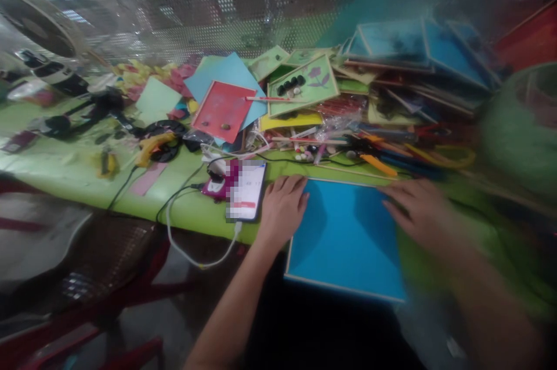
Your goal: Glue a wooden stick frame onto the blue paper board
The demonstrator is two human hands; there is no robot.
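A square blue board (348,236) with thin pale strips along its edges lies in front of me, its near part over the table's front edge. My left hand (285,202) is closed at the board's far left corner, fingers bent over the edge and thumb against the side. At the far right corner is my right hand (418,207), its fingers stretched out and apart, fingertips touching the edge. That hand is partly blurred. Left of my left hand, a phone (248,190) with a lit screen lies plugged into a white cable (174,231).
A yellow glue gun (154,148) lies on the green table (191,184). Behind are a red board (224,112), a green framed board (304,86) and stacked blue boards (395,42). Orange-handled scissors (378,164) lie among sticks. A round green object (522,132) stands at right.
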